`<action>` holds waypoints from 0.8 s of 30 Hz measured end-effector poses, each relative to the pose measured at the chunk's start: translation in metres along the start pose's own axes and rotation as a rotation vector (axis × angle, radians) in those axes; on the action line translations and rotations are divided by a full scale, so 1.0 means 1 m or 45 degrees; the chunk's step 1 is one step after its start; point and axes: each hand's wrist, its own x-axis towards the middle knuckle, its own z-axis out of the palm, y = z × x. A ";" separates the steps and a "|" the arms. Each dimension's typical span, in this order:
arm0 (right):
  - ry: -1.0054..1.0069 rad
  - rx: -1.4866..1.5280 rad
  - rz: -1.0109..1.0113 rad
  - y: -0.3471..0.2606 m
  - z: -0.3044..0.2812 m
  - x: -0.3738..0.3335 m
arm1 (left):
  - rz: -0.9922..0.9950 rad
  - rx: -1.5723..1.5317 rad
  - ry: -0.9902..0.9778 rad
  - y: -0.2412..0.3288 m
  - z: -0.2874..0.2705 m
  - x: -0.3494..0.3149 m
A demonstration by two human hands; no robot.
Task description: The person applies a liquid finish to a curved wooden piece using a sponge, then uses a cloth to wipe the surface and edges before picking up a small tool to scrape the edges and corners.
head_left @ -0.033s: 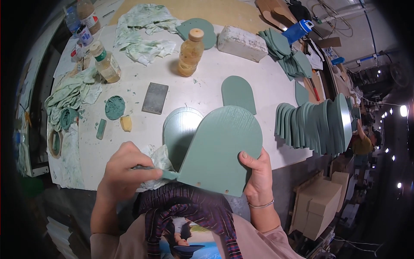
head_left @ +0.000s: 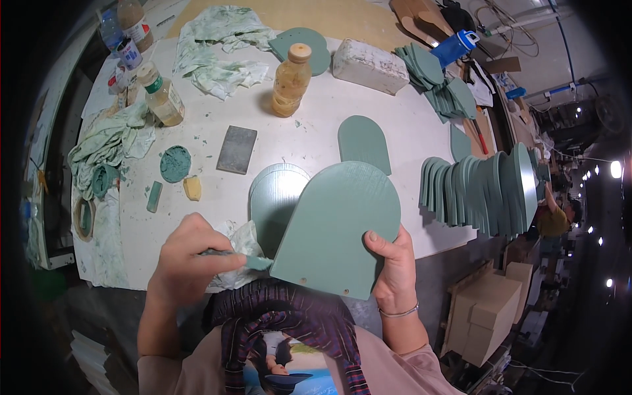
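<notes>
My right hand (head_left: 394, 263) grips a green round-topped panel (head_left: 336, 227) by its right edge, thumb on the face. Two small holes show near the panel's lower edge. In my left hand (head_left: 194, 253) is a narrow green flat strip (head_left: 258, 263), pinched between thumb and fingers. Its tip is close to the panel's lower left corner; whether they touch I cannot tell. A crumpled whitish cloth (head_left: 242, 240) lies beside my left hand. Partly hidden behind the held panel are another rounded green panel (head_left: 270, 204) and a smaller one (head_left: 363, 141) on the table.
Green panels stand in a row (head_left: 471, 191) at the right. To the left lie a tub of green paste (head_left: 176, 163), a yellow lump (head_left: 192, 189) and a grey block (head_left: 237, 150). Bottles (head_left: 291, 82), stained cloths (head_left: 220, 52) and a white block (head_left: 370, 66) sit farther back.
My left hand has shifted slightly up and left with the green strip, whose tip has moved a little along the panel's corner. My right hand and the panel are nearly unmoved.
</notes>
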 end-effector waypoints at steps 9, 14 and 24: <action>0.000 -0.099 -0.008 -0.004 0.004 0.005 | 0.035 0.102 -0.120 0.000 -0.006 0.005; 0.003 -0.106 -0.003 -0.005 0.006 0.008 | 0.091 0.103 -0.171 0.003 -0.011 0.009; -0.021 -0.110 -0.004 -0.005 0.006 0.009 | 0.058 0.106 -0.095 -0.001 -0.008 0.012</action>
